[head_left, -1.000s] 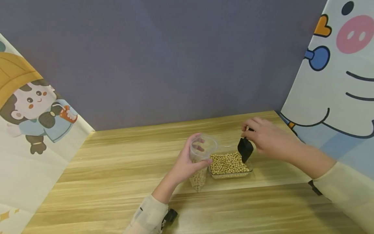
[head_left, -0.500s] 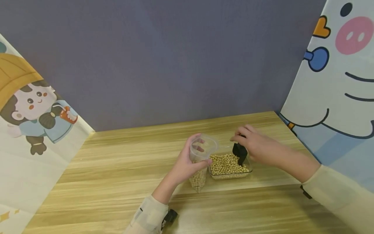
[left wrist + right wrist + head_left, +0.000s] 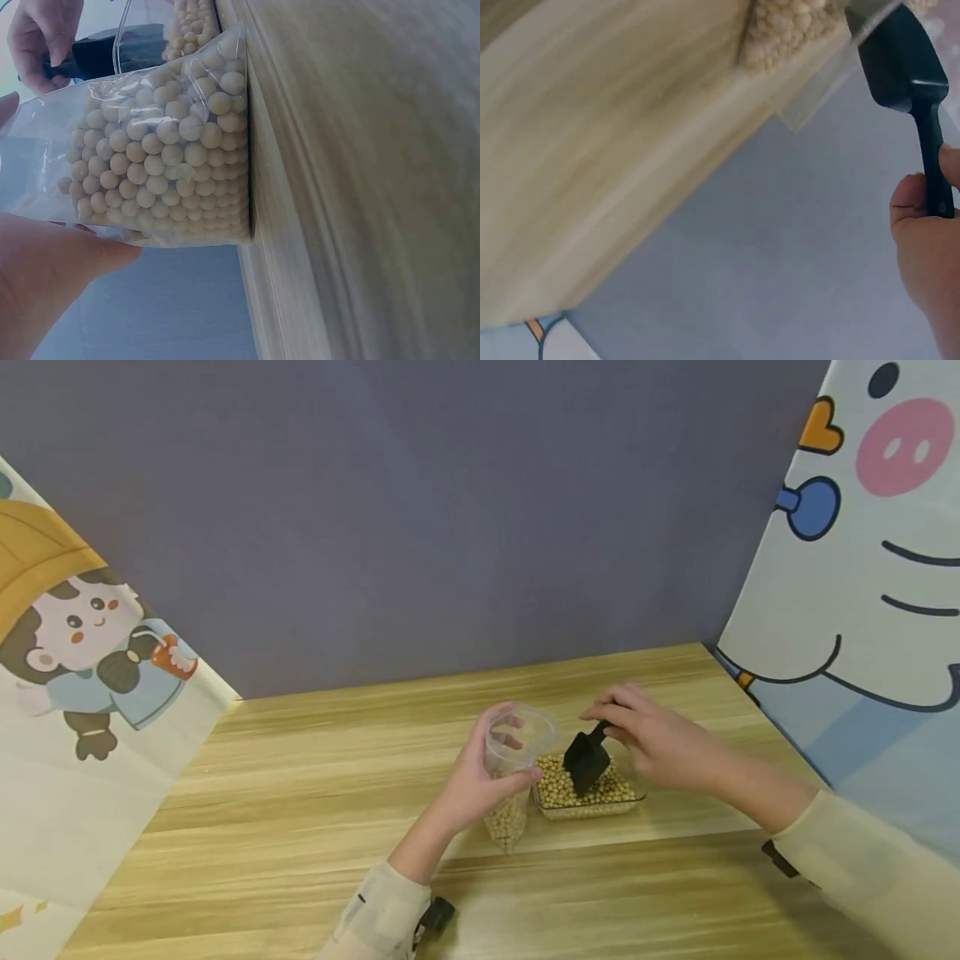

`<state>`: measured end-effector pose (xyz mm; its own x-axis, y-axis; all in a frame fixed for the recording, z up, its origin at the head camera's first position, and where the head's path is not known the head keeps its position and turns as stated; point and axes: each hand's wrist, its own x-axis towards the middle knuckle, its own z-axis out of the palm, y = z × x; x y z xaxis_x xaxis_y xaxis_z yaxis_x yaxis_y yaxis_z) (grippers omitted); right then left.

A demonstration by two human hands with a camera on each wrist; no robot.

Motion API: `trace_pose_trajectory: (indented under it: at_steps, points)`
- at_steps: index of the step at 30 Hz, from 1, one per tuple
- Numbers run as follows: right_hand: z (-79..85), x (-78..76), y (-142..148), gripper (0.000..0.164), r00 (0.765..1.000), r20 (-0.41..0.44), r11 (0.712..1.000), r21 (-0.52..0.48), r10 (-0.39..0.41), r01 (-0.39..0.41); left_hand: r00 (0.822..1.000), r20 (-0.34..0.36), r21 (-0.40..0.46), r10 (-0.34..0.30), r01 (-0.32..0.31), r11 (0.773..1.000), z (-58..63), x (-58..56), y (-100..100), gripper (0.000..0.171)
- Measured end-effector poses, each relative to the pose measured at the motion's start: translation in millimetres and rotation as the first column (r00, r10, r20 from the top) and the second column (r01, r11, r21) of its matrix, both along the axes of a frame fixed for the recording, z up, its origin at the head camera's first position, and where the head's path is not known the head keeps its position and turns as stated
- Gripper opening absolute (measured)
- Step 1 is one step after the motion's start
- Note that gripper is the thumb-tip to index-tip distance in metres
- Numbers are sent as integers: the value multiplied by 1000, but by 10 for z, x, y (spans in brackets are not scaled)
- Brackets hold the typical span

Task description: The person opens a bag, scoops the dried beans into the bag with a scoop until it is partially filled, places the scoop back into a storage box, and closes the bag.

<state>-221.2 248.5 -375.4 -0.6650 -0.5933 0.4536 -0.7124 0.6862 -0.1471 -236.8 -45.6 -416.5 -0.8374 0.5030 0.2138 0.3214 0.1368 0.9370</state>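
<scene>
My left hand [image 3: 472,781] grips a clear plastic bag [image 3: 165,157] around its upper part, thumb on the near side. Pale round soybeans fill its lower part, and its base rests on the table. A clear round rim [image 3: 522,760] stands at the bag's mouth. To the right, a shallow clear tray [image 3: 592,811] holds more soybeans [image 3: 553,787]. My right hand [image 3: 648,739] pinches the handle of a black scoop [image 3: 587,764], tilted with its front edge down at the beans. Whether beans lie inside the scoop is hidden.
The wood-grain table [image 3: 300,827] spreads out around both hands. A grey panel [image 3: 420,527] rises behind it. Cartoon-printed panels stand at the left [image 3: 97,677] and right [image 3: 885,577].
My right hand has moved left and turned the scoop, which goes from the tray's right end to over its middle. The left hand and bag have stayed put.
</scene>
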Motion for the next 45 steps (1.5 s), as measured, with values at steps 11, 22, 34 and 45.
trace_pose_trajectory:
  at_steps: [11, 22, 34, 45]
  points:
    - [368, 133, 116, 68, 994, 18, 904, 416, -111, 93, 1000, -2, 11, 7, -7, 1000, 17, 1, 17, 91]
    - [159, 174, -11, 68, 1000, -3, 927, 374, 12, -10, 1000, 0, -4, 7, -7, 1000, 13, 2, 8, 91]
    - [-144, 112, 86, 50, 992, -96, 996, -32, 84, -87, 1000, 5, 1, 7, -7, 1000, 20, 6, 7, 93]
    - [-249, 191, 519, 31, 998, 69, 982, 190, -14, 1, 1000, -6, 7, 1, -1, 1000, 17, -6, 19, 92]
